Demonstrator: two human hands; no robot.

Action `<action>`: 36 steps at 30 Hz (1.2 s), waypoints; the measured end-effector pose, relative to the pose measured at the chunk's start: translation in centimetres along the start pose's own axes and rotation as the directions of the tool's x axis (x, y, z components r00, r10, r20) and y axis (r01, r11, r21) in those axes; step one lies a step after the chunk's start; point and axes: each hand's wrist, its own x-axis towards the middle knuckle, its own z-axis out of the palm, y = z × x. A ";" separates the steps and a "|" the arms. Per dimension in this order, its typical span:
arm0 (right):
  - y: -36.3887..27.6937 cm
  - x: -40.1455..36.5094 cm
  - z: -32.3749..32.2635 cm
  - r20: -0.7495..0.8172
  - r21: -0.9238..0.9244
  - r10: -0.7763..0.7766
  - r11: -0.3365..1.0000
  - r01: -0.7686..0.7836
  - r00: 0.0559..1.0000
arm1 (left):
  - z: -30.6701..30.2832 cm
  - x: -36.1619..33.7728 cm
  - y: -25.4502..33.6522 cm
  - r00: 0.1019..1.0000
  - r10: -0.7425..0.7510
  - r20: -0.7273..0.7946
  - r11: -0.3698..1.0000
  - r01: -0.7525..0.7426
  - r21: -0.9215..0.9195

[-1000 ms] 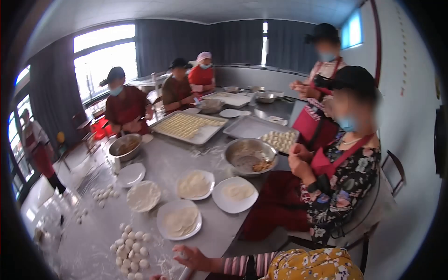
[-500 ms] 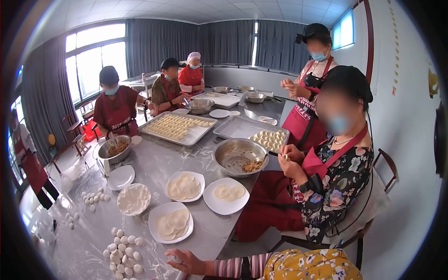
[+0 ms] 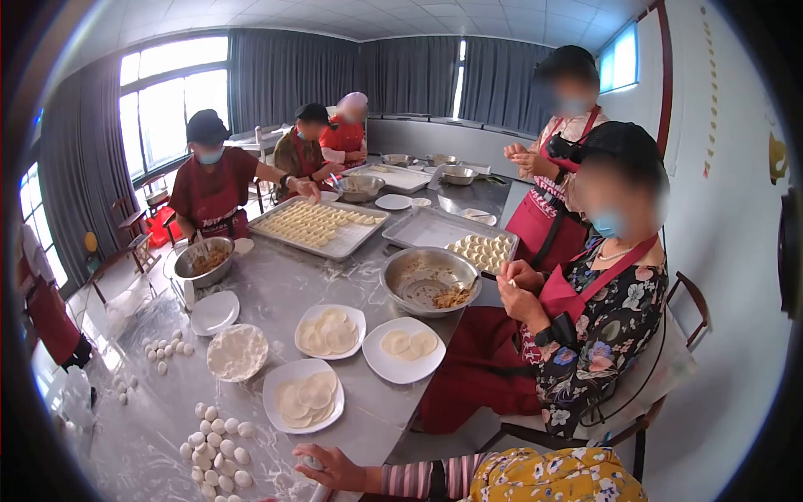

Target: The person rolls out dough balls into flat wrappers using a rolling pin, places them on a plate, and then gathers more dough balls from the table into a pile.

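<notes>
My right hand (image 3: 335, 470) is at the table's near edge, its arm coming in from the right in a striped cuff with a yellow floral sleeve. Its fingers curl around a pale rounded piece (image 3: 309, 461); too little of it shows to tell its kind. To the left of the hand lies a loose group of small dough balls (image 3: 219, 452). Just beyond is a white plate (image 3: 270, 405) with thin round dough wrappers (image 3: 308, 400). My left hand is out of the picture.
A bowl of flour (image 3: 237, 352) and plates of wrappers (image 3: 331, 332) stand mid-table, with a steel bowl of filling (image 3: 431, 281) behind. Farther back, a tray (image 3: 339, 244) holds rows of dumplings. Several people in aprons work around the table; one (image 3: 598, 326) sits close at right.
The person at the far left side now reaches an arm over the dumpling tray. My right hand stays in nearly the same place, its grip alike. The view has shifted slightly.
</notes>
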 end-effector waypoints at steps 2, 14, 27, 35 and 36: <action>0.3 -0.1 0.3 -0.035 -0.227 -0.280 0.937 0.265 0.959 | 0.2 -0.1 0.0 1.000 -0.021 -0.023 0.999 0.020 -0.036; -2.9 6.4 -3.2 0.129 -0.009 -0.206 0.978 0.209 0.970 | 0.9 0.3 -2.6 0.993 -0.051 -0.103 0.986 0.034 -0.161; -8.4 19.3 -4.7 0.012 -0.241 -0.194 0.952 0.191 0.981 | 0.8 0.6 -2.3 0.991 -0.023 -0.133 0.998 0.016 -0.054; -6.5 11.7 -3.8 0.185 -0.112 -0.179 0.973 0.202 0.966 | 0.7 0.3 -2.4 0.992 -0.018 -0.128 0.999 0.013 -0.043; -5.8 10.0 -3.9 0.248 -0.015 -0.203 0.977 0.213 0.947 | 0.9 0.4 -2.4 0.989 -0.032 -0.142 0.999 0.026 -0.043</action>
